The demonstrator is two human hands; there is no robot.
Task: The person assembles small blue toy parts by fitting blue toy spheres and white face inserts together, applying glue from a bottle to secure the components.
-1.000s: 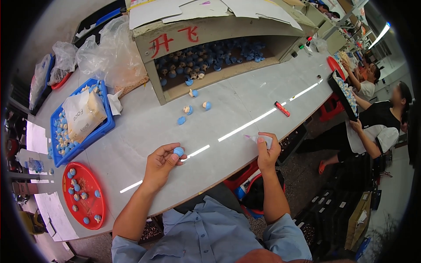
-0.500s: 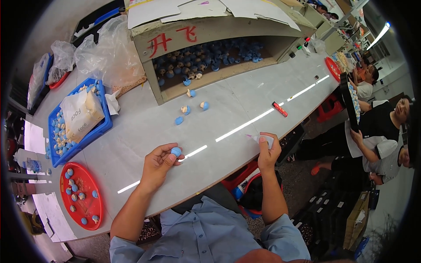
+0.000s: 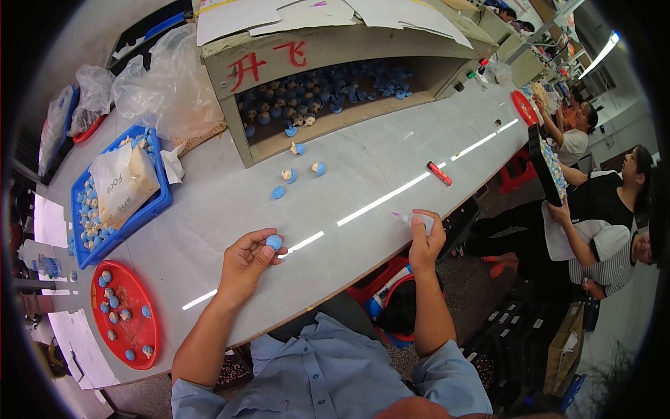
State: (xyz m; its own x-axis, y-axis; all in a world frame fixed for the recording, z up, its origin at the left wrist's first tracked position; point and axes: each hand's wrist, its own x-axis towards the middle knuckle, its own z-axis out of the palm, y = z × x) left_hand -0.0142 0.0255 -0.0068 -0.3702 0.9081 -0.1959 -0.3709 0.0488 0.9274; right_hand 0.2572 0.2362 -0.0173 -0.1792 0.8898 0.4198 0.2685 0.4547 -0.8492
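Between the thumb and fingers of my left hand (image 3: 244,264) is a small doll head (image 3: 274,242), its rounded blue side showing. My right hand (image 3: 426,246) grips a small white squeeze bottle (image 3: 423,222) with a thin pinkish nozzle pointing left. The nozzle and the doll head are well apart. Beyond my left hand, a blue piece (image 3: 278,192) and a few blue-and-cream doll heads (image 3: 319,168) lie on the grey table (image 3: 363,244). A red tube-shaped item (image 3: 439,174) lies past my right hand.
An open-fronted box (image 3: 241,136) full of doll heads stands at the back. At left are a blue basket (image 3: 167,199) with a white bag (image 3: 124,185) and a red plate (image 3: 132,290) holding several heads. Right of the table, a person (image 3: 614,195) carries a black tray (image 3: 539,162).
The view has shifted slightly, moving the table's contents a little left. Both hands keep their holds. The person with the tray at right has turned their head.
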